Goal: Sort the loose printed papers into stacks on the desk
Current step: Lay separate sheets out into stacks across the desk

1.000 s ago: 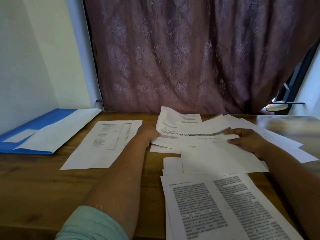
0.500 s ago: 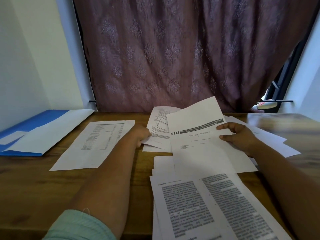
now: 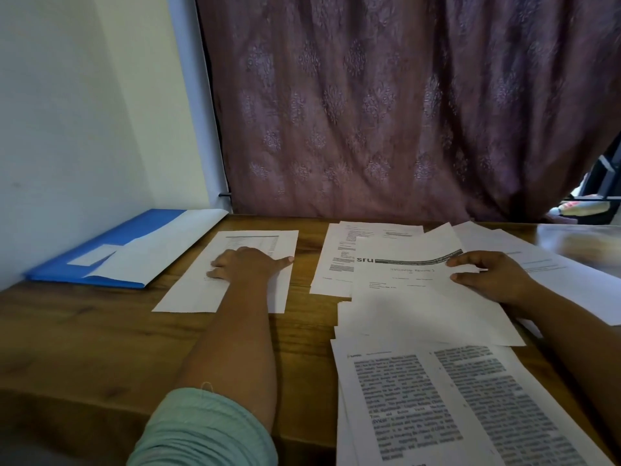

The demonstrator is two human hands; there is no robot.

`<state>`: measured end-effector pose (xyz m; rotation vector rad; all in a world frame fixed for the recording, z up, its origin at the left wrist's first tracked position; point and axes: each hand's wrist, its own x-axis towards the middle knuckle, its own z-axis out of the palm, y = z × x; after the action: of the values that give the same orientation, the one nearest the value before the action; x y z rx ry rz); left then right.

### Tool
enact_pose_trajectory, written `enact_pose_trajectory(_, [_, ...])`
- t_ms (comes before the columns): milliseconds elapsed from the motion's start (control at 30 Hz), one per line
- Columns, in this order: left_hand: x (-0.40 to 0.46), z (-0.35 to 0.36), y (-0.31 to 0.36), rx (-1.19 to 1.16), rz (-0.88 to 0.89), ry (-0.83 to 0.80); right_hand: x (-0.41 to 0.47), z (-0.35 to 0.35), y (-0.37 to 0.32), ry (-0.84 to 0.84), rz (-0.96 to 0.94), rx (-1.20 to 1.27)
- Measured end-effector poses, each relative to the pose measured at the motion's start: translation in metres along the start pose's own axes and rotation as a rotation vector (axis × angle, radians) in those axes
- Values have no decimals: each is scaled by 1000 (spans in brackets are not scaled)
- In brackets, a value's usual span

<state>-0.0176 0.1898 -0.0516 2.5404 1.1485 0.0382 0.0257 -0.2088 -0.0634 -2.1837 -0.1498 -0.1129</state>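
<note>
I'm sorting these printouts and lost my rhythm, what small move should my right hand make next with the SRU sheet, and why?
Probably lift the SRU sheet clear and lay it down as its own stack. The right hand grips its right edge, and it lies loose across other papers. The left hand rests flat on the table printout, which sits alone.

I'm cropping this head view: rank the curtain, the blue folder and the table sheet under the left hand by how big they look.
1. Curtain, by far the largest.
2. Blue folder and table sheet: they look about alike, so I won't rank them.
</note>
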Motion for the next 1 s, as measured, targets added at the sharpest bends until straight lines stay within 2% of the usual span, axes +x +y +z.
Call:
enact_pose_trajectory(467, [7, 2, 8, 31, 43, -19, -1, 1, -3, -24, -29, -47])
enact_pose_trajectory(600, [11, 7, 7, 20, 63, 14, -6, 2, -6, -19, -31, -16])
enact_pose_trajectory(767, [10, 6, 17, -20, 175, 141, -7, 1, -7, 10, -4, -36])
enact_pose_trajectory(833, [5, 3, 22, -59, 190, 131, -8, 1, -8, 11, 6, -26])
enact_pose_trajectory(933, [1, -2, 27, -100, 260, 155, -7, -5, -7, -2, -6, 51])
enact_pose_trajectory(1000, [-6, -13, 33, -130, 297, 214, -10, -21, -12, 43, -17, 235])
